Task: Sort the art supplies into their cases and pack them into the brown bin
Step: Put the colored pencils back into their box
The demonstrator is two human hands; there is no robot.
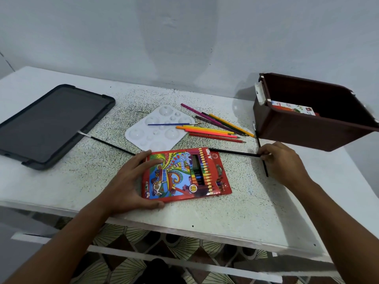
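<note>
head view: left hand (131, 181) lies on the near-left end of the red cardboard colour-pencil case (185, 174), fingers (143, 160) spread straight across its top edge, thumb along the near edge, bracing it flat on the speckled white tabletop (82, 177). right hand (281, 160) has its fingertips curled and pinched on a thin black pencil (233, 152) at that pencil's right end. a second thin black stick (261, 150) runs under the same fingers; cannot tell if it is gripped too.

step in hand, judged: get the black pencil into the case. do it well: keep the left hand pressing so the case does not slide, swing the pencil in line with the case's slots, feed the tip in at the open flap end on the right hand's side, pick up only one stick.

axes: pinched pencil lies nearly left-right, free end pointing away from the right fingers toward the case's far corner. case long axis runs from the left fingers toward the right hand, slightly tilted. loose coloured pencils (213, 128) lie beyond both hands, tips mostly pointing right, beside a white plastic paint palette (147, 134) with a blue-handled brush (172, 124) on it. brown plastic bin (307, 128) sits just beyond the right fingers, a printed box already inside.
</note>
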